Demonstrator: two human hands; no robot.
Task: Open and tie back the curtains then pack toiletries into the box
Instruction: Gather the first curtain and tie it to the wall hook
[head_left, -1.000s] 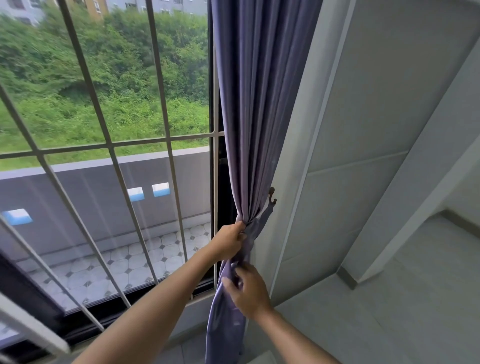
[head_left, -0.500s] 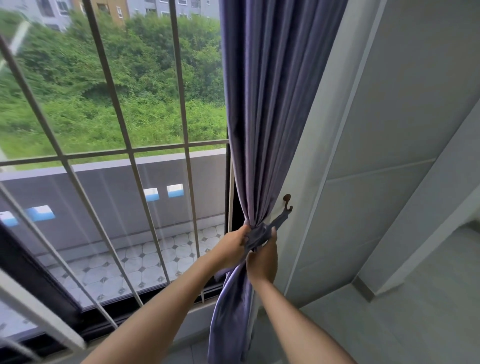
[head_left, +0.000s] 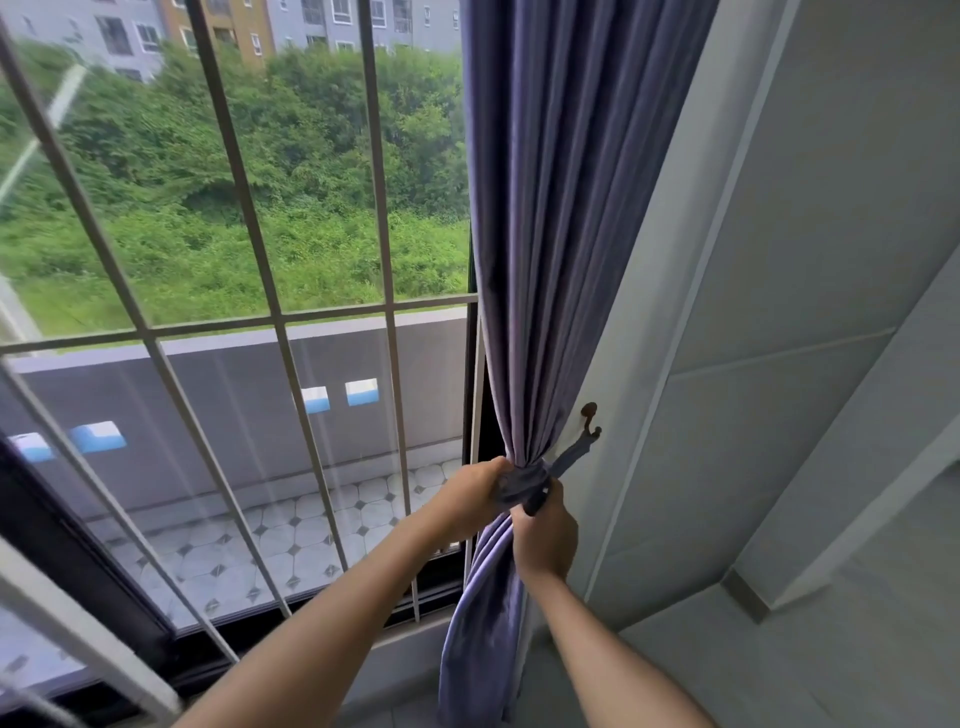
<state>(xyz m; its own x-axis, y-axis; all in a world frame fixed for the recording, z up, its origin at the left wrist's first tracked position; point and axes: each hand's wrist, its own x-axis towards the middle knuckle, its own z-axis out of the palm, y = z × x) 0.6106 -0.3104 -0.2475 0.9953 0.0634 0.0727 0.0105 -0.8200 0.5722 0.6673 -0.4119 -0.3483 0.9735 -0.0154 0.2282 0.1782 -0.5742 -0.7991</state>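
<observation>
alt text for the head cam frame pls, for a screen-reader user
Two bare hands cinch a fabric tieback around a gathered purple curtain: the left hand grips the band, the right hand pinches it from below. The band's end runs to a wall hook beside a barred window.

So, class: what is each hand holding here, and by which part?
Both hold the tieback at the curtain's gathered waist: left hand on its left side, right hand just below.
</observation>
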